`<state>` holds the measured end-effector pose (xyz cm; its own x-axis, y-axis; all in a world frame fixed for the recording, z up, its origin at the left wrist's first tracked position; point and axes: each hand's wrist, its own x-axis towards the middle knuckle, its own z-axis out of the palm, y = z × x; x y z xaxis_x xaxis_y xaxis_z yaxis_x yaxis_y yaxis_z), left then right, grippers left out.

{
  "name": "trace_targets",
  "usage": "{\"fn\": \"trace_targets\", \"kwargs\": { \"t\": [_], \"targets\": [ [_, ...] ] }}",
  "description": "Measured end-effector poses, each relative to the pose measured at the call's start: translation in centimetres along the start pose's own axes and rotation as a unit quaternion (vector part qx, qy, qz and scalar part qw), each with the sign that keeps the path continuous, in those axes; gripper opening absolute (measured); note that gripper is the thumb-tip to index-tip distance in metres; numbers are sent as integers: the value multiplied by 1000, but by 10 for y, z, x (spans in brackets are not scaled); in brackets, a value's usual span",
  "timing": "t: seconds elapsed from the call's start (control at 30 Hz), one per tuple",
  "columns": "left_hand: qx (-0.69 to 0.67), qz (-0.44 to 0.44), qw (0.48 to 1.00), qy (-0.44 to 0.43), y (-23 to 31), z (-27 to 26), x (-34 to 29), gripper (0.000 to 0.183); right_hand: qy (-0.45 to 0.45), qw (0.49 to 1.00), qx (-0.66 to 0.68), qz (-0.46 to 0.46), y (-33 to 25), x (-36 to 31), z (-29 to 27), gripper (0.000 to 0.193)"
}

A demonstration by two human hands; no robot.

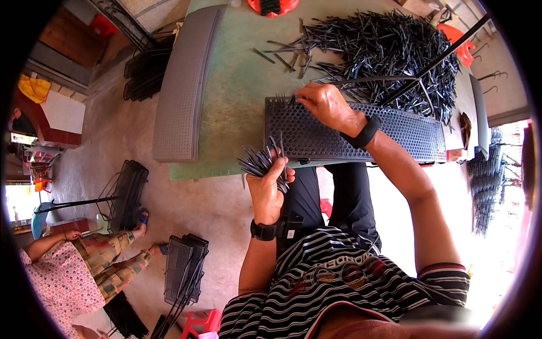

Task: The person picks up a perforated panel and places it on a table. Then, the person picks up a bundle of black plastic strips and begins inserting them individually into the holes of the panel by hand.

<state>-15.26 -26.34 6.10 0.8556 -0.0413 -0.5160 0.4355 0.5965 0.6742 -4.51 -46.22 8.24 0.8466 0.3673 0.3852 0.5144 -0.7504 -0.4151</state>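
Note:
My left hand (266, 195) is closed around a bunch of thin black strips (257, 163), their ends fanning out above my fingers, just off the table's near edge. A black perforated panel (367, 134), full of round holes, lies lengthwise along that edge. Over its far left corner, my right hand (327, 106) pinches a thin black strip at the fingertips. Several short dark strips (279, 101) stand up from the panel's left end beside those fingers. A large heap of loose black strips (389, 51) lies beyond the panel.
Grey perforated sheets (185, 93) are stacked on the green table (232, 107) at left. A black rod (454, 50) with a forked end slants over the heap. Panels with rods (183, 268) stand on the floor. Another person (68, 277) sits at lower left, beside a red stool (202, 325).

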Motion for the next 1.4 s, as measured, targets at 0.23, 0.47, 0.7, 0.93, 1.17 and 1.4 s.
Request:
{"fn": "trace_targets", "kwargs": {
  "t": [0.23,0.47,0.7,0.93,1.17,1.4],
  "targets": [
    [-5,-7,1000,-3,2,1,-2,18,-5,998,-60,-22,-6,2,4,20],
    [-4,-13,1000,-1,4,0,-2,18,128,988,-81,-35,-35,9,0,13],
    [12,-10,999,-32,-4,3,-4,19,-170,852,352,349,-63,-17,-4,20],
    [34,49,998,-35,-5,-3,-6,25,142,924,292,203,-63,-2,-4,17],
    [4,29,999,-29,-7,-10,-2,20,152,962,189,127,-46,6,13,15],
    [8,-9,1000,-2,-3,-9,-3,19,138,961,187,147,-42,10,17,15]
  ]
}}
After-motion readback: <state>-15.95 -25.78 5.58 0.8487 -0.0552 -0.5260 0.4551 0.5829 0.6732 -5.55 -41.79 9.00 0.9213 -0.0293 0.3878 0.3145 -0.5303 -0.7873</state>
